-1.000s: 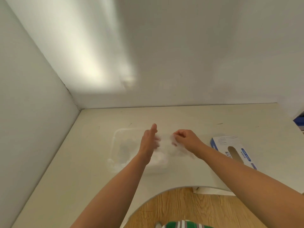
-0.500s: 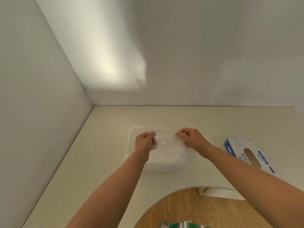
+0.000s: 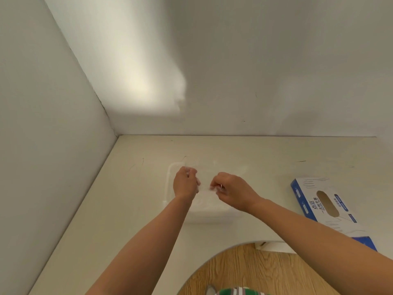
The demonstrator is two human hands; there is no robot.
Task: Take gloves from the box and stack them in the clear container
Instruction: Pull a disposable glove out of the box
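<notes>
A clear plastic container (image 3: 170, 173) stands on the white table in front of me, with pale see-through gloves lying inside. Over it I hold one thin transparent glove (image 3: 205, 184) stretched between both hands. My left hand (image 3: 185, 185) pinches its left edge with curled fingers. My right hand (image 3: 230, 191) pinches its right edge the same way. The blue and white glove box (image 3: 319, 201) lies flat on the table to the right, its oval opening facing up, partly hidden behind my right forearm.
White walls close off the table (image 3: 138, 209) at the left and the back. The table's front edge curves in a cut-out, with wooden floor (image 3: 255, 271) below it. A striped green and white garment shows at the bottom edge.
My left hand went from a flat upright pose to pinching the glove. Both hands have since drawn closer together and lower over the container. The view shifted so the container sits further right.
</notes>
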